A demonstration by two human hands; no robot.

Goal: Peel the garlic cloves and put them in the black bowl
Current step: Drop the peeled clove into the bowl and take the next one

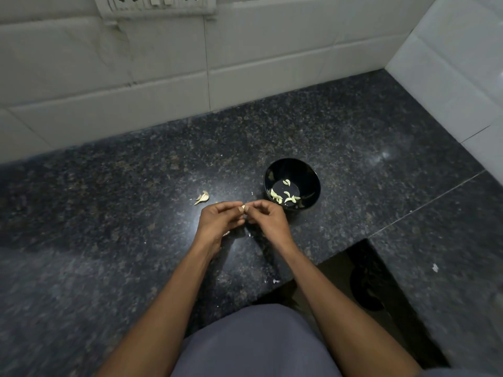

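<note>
Just left of the black bowl (292,183), both hands pinch one garlic clove (244,208) between curled fingers: left hand (220,219), right hand (268,217). Peeled cloves (283,197) lie inside the bowl on the tabletop (109,213).

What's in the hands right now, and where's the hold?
A garlic clove, pinched between the fingertips of the left hand and right hand; which part of the clove is too small to tell.

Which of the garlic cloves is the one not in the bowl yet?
The garlic clove pinched between both hands' fingers, just left of the black bowl. The other peeled cloves lie inside the bowl.
</note>
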